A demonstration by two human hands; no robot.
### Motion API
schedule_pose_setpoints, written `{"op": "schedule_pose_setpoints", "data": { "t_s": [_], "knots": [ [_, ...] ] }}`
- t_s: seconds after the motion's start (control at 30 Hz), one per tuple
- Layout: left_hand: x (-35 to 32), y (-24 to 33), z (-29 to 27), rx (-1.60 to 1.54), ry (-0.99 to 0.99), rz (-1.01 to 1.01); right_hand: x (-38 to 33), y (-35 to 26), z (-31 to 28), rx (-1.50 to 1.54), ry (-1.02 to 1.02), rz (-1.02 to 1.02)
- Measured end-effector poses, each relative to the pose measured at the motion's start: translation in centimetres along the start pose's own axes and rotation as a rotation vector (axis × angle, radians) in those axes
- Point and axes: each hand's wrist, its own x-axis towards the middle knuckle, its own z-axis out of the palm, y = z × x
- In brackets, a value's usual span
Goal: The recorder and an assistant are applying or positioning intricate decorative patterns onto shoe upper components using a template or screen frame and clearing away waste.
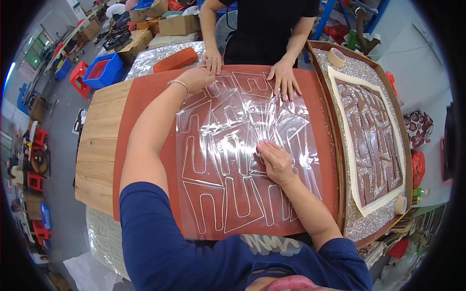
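Observation:
A clear plastic sheet [242, 160] printed with white outlined shapes lies over a reddish-brown board [150, 116]. The film is shiny and wrinkled near its middle. My left hand [196, 80] reaches to its far left edge, fingers bent together on the film; the fingertips are partly hidden. At the middle of the sheet my right hand [276, 162] rests with fingers stretched out on the film, holding nothing. Across from me, a co-worker's one hand [212, 60] touches the far edge beside my left hand. Their other hand [285, 80] lies spread on the sheet's far right part.
Light wooden planks [99, 145] extend left of the board. On the right, a shallow tray [359, 63] with a glittery surface bears a cream-framed stencil [371, 140] and two tape rolls. An orange-red block [175, 59] lies at the far left; blue crates [104, 70] stand beyond.

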Motion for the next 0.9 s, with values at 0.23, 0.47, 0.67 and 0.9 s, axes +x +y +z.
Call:
{"op": "schedule_pose_setpoints", "data": {
  "t_s": [0.23,0.47,0.67,0.9],
  "knots": [
    [-0.3,-0.6,0.6,0.153,-0.090,-0.082,-0.1,-0.2,-0.1,-0.025,0.000,-0.046],
    [-2.9,5.5,3.8,-0.009,0.029,-0.452,-0.9,0.3,-0.8,0.048,-0.054,0.076],
    [-6.0,9.1,1.4,0.056,-0.006,-0.394,-3.9,0.5,-3.6,0.030,-0.089,0.107],
    [-1.2,2.0,-4.8,0.205,-0.072,-0.059,-3.3,0.4,-3.6,0.019,0.018,0.005]
  ]
}}
